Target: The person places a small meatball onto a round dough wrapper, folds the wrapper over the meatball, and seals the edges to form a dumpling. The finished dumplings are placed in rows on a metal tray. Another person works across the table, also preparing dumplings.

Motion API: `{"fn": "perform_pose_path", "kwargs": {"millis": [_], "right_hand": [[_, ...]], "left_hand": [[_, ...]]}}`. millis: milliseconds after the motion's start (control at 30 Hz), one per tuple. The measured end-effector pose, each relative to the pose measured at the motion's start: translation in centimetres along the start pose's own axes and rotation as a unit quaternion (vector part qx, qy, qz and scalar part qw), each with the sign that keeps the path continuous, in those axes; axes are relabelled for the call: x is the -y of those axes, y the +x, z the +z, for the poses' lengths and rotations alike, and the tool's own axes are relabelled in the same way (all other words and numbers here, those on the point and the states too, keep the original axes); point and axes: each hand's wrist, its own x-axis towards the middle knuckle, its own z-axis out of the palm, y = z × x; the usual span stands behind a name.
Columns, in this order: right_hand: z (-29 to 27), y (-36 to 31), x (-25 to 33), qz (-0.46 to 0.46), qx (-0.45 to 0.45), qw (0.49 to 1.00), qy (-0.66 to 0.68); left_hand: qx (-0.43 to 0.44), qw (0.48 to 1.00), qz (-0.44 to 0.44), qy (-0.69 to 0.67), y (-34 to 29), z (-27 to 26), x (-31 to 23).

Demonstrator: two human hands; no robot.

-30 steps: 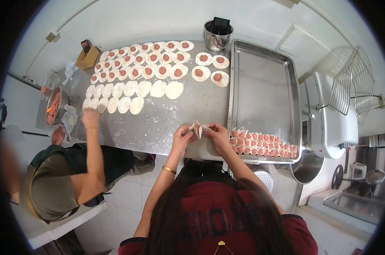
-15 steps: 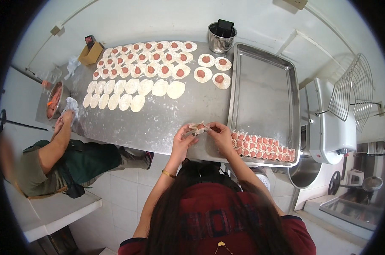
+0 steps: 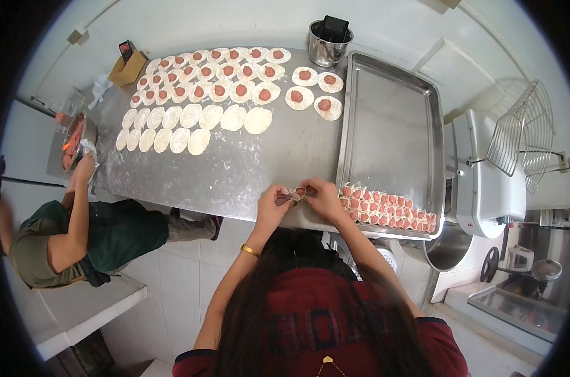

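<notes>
Above the near edge of the steel table, a small dumpling [image 3: 297, 194] with pink filling is held between my two hands. My left hand [image 3: 273, 204] pinches its left side, and my right hand [image 3: 323, 200] has its fingertips closed on the right side. The dumpling's wrapper is gathered around the filling, partly hidden by my fingers. Right beside my right hand, rows of open-topped dumplings [image 3: 388, 211] fill the near end of a metal tray [image 3: 344, 135]. Farther off lie round dough wrappers topped with filling [image 3: 240, 91] and several plain wrappers [image 3: 199, 142].
A steel pot [image 3: 328, 50] with a black object in it stands behind the tray. At the left a co-worker [image 3: 115, 242] reaches to a bowl of filling [image 3: 77, 143]. A cardboard box [image 3: 127, 68] is at the back left. A white machine [image 3: 495, 179] stands at the right.
My hands have drawn the wrapper in tighter around its filling. The whole view has shifted slightly. The co-worker's hands have moved closer to the bowl.
</notes>
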Motion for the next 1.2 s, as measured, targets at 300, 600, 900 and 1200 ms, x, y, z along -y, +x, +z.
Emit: {"fn": "perform_pose_path", "kwargs": {"millis": [300,600,900,1200], "right_hand": [[0.4,0.2,0.3,-0.062,0.001,0.984,-0.165],[-0.4,-0.1,0.4,-0.084,0.012,0.981,-0.173],[-0.3,0.3,0.6,-0.087,0.024,0.986,-0.139],[0.1,0.1,0.1,-0.050,0.012,0.987,-0.151]], "left_hand": [[0.026,0.986,0.002,0.165,0.4,0.2,-0.4],[0.085,0.977,-0.006,0.194,0.7,0.2,-1.1],[0.089,0.955,0.010,0.282,1.2,1.0,-1.5],[0.058,0.971,0.043,0.228,1.1,1.5,-0.8]]}}
